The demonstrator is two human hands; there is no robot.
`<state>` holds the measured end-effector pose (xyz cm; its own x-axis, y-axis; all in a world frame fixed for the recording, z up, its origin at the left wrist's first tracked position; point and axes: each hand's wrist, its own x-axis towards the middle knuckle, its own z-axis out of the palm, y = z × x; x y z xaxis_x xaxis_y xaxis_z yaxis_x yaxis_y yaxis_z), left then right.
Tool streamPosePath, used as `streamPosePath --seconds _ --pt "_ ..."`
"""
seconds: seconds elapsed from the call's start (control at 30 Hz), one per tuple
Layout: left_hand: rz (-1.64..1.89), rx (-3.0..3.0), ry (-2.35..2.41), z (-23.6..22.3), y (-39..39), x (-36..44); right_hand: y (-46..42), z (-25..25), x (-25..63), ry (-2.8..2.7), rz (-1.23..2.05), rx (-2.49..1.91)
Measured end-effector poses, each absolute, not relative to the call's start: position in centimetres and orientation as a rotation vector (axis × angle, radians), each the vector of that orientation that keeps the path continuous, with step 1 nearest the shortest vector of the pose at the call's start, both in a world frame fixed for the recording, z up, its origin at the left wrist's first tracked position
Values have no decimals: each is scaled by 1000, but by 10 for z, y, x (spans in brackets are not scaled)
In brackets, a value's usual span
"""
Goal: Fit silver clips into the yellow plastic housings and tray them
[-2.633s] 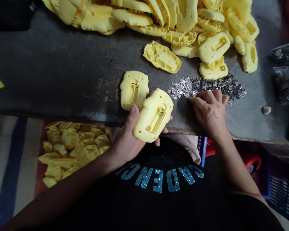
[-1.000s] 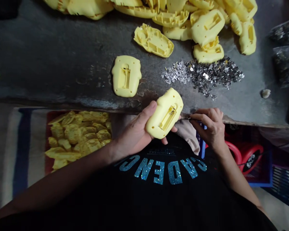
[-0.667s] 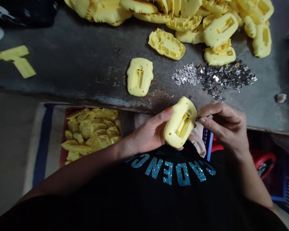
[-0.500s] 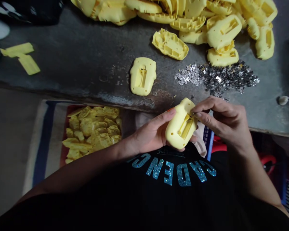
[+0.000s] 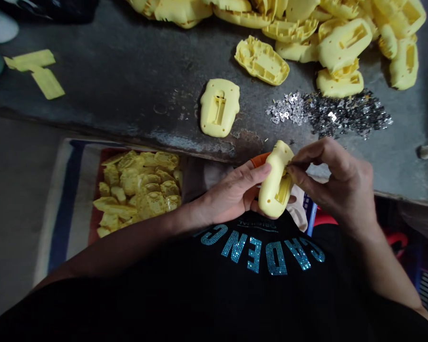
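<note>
My left hand (image 5: 240,187) is wrapped round a yellow plastic shell (image 5: 274,183), tilted with its long battery slot facing right. At the slot's upper end, the thumb and forefinger of my right hand (image 5: 328,175) are pinched together; whatever sits between the fingertips is too small to make out. Some orange (image 5: 259,159) shows behind my left thumb. A second yellow shell (image 5: 219,108) lies slot side up on the dark worktable (image 5: 128,85). Beyond my right hand spreads a heap of small metal clips (image 5: 342,114).
Many yellow shells (image 5: 345,42) are piled at the back, with one shell half (image 5: 262,61) lying inside up before them. Flat yellow pieces (image 5: 48,81) lie at left. Below the table edge, a red container (image 5: 95,216) holds yellow parts (image 5: 153,190).
The held shell has turned, showing more of its left side and less of its slot face. Both hands stay on it. The whole view has shifted slightly.
</note>
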<state>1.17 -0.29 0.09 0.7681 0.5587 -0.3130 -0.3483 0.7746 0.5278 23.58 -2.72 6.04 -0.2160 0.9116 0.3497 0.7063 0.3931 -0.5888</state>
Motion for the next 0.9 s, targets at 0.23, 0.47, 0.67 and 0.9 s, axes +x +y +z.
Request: streamPosePath --seconds 0.23,0.47,0.67,0.9 --pt "574 474 502 -2 -5 9 -33 56 226 -2043 172 -1422" --pt "452 373 370 6 2 1 -42 55 226 -2037 58 -1399" --pt "445 388 316 5 0 -3 -39 52 224 -2223 -126 -1268" --pt "535 425 330 9 -6 -7 -40 52 218 -2128 -3 -1254"
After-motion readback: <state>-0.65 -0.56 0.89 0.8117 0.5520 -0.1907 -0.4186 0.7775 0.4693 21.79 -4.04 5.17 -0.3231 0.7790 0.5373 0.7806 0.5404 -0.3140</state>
